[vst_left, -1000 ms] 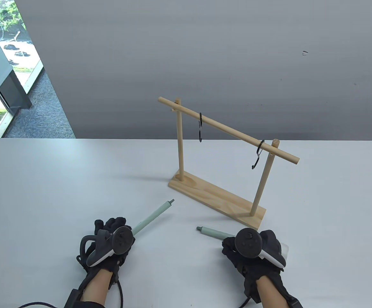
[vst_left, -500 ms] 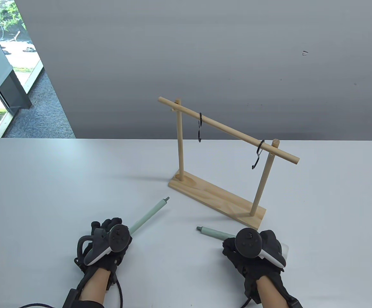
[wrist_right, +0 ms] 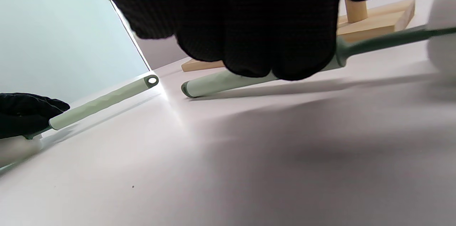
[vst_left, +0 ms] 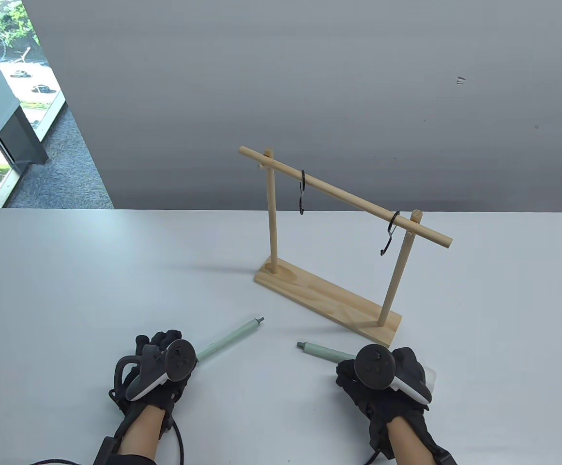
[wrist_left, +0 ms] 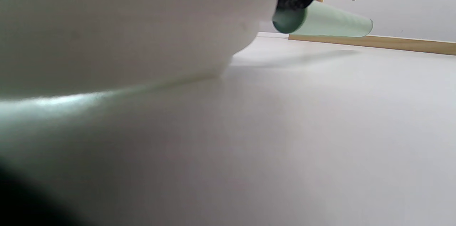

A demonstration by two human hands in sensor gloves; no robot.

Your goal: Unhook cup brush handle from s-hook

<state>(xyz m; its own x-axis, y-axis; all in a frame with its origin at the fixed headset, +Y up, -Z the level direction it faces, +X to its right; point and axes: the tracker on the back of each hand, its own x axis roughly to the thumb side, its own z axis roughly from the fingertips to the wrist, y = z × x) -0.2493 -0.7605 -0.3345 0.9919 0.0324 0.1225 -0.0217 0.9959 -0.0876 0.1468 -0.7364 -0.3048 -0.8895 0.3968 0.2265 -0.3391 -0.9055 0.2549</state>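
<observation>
Two cup brushes with pale green handles lie low at the table's front. My left hand [vst_left: 162, 361] grips the left brush [vst_left: 230, 336] near its white sponge head [wrist_left: 124, 23], and its handle points up-right toward the rack. My right hand [vst_left: 382, 375] holds the right brush [vst_left: 322, 351], and its fingers [wrist_right: 249, 23] curl over the handle [wrist_right: 221, 83], which rests on the table. The left brush handle also shows in the right wrist view [wrist_right: 103, 101]. Two black S-hooks [vst_left: 302, 193] [vst_left: 390, 233] hang empty on the rack's bar.
The wooden rack [vst_left: 329, 298] stands behind the hands at centre right, with its base close to my right hand. The grey table [vst_left: 92, 271] reaches left and right. A wall is behind, and a window is at far left.
My left hand has drawn back toward me and lowered the left brush, so its handle tip now sits lower and nearer the table. My right hand and its brush have not moved.
</observation>
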